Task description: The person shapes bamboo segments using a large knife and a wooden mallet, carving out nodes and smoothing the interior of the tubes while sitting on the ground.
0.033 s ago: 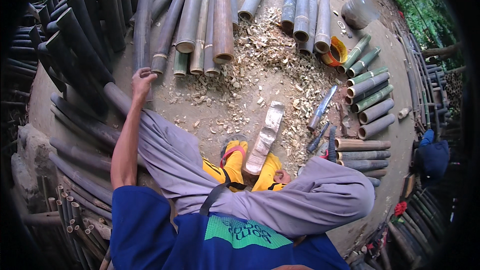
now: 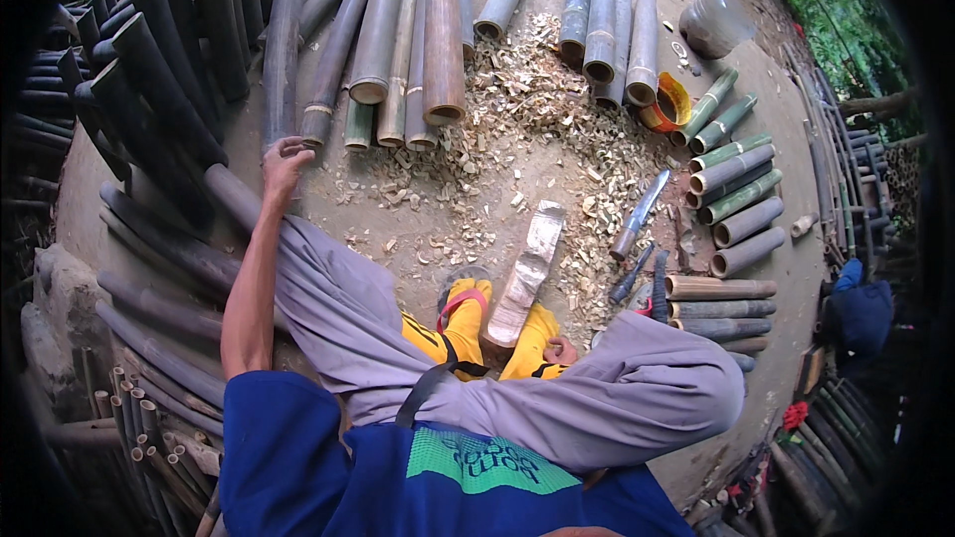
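Fingers (image 2: 289,143) of our left hand (image 2: 284,171) curl at the near end of a dark tube (image 2: 284,55), front-left; can't tell if we're gripping. Right hand's out of view. Yellow tub (image 2: 678,97) sits by the shavings (image 2: 527,104), clear jug (image 2: 718,22) beyond, contents unclear.

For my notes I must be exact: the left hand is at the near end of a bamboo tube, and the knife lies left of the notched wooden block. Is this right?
No: the head view shows the knife right of the wooden block. The left hand is at the near end of the bamboo tube.
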The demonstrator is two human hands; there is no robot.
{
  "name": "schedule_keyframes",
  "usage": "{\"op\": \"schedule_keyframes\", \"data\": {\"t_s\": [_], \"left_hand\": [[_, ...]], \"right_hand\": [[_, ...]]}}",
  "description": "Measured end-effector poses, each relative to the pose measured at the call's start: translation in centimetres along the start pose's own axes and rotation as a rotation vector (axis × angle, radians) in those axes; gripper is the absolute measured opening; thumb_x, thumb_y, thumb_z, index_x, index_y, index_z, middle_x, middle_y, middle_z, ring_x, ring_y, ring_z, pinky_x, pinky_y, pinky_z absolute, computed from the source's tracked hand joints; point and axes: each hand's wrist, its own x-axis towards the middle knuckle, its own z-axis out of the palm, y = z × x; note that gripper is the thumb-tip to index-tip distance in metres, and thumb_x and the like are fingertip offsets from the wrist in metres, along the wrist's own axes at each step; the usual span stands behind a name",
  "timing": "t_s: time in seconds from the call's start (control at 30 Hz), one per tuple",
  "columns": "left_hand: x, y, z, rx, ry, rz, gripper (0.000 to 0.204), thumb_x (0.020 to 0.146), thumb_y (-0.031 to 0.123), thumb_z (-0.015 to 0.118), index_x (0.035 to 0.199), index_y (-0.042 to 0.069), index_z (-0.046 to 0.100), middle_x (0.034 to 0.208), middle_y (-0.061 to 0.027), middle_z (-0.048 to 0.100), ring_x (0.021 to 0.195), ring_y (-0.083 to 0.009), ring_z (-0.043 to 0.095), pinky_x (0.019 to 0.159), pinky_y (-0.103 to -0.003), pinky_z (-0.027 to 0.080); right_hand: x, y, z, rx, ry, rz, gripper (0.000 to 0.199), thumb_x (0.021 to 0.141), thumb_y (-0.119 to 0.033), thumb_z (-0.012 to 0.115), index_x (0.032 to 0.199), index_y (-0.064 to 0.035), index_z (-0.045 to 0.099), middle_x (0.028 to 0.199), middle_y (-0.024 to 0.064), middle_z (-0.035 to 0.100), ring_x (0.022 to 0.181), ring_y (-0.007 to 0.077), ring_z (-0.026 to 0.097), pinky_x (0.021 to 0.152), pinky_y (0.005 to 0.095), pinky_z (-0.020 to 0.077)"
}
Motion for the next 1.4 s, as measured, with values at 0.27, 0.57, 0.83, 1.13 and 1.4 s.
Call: {"op": "schedule_keyframes", "data": {"t_s": [0.27,0.57,0.83,1.13,1.4], "left_hand": [[-3.8,0.9,-8.1,-0.229,0.089,-0.098,0.036,0.082,0.017,0.068,0.115,0.008,0.059,0.103,-0.0025,0.062,0.083,-0.0114,0.06,0.068,-0.025,0.047],[-7.9,-16.6,-13.3,0.081,0.434,0.03,0.05,0.066,0.02,0.078,0.108,-0.001,0.06,0.1,-0.0137,0.066,0.092,-0.0236,0.063,0.082,-0.034,0.05],[3.0,-9.6,-0.8,0.558,0.433,-0.07,0.09,0.06,0.038,0.08,0.134,0.004,0.039,0.123,-0.0231,0.053,0.115,-0.0385,0.051,0.099,-0.043,0.04],[3.1,-10.2,-2.8,0.51,0.213,-0.187,0.088,0.064,0.033,0.078,0.134,0.005,0.033,0.123,-0.0258,0.049,0.115,-0.0413,0.049,0.096,-0.046,0.041],[-16.3,-11.0,3.9,0.572,0.237,0.264,0.055,0.066,0.009,0.069,0.116,0.001,0.049,0.11,-0.021,0.05,0.106,-0.0397,0.046,0.095,-0.047,0.036]], "right_hand": [[0.1,3.2,-0.3,0.083,-0.057,-0.114,0.032,0.067,-0.013,0.073,0.098,-0.0073,0.067,0.065,0.0025,0.061,0.059,0.0103,0.055,0.056,0.0269,0.046],[0.1,-1.9,1.0,-0.113,-0.16,-0.079,0.031,0.067,-0.014,0.074,0.097,-0.0083,0.068,0.064,0.002,0.06,0.056,0.0094,0.053,0.055,0.0265,0.0452],[-0.1,0.8,-2.1,-0.259,-0.052,-0.011,0.026,0.068,-0.012,0.069,0.094,-0.0111,0.066,0.069,0.0027,0.062,0.055,0.0127,0.055,0.056,0.03,0.0461],[0.0,-1.9,-1.4,-0.294,-0.015,-0.12,0.019,0.075,-0.011,0.064,0.091,-0.0017,0.061,0.063,0.0094,0.06,0.056,0.0172,0.057,0.056,0.0325,0.0475],[5.5,-13.7,-0.7,0.202,-0.041,-0.026,0.048,0.082,-0.009,0.064,0.124,0.0026,0.044,0.093,0.0117,0.057,0.064,0.0132,0.059,0.047,0.0245,0.0472]]}}
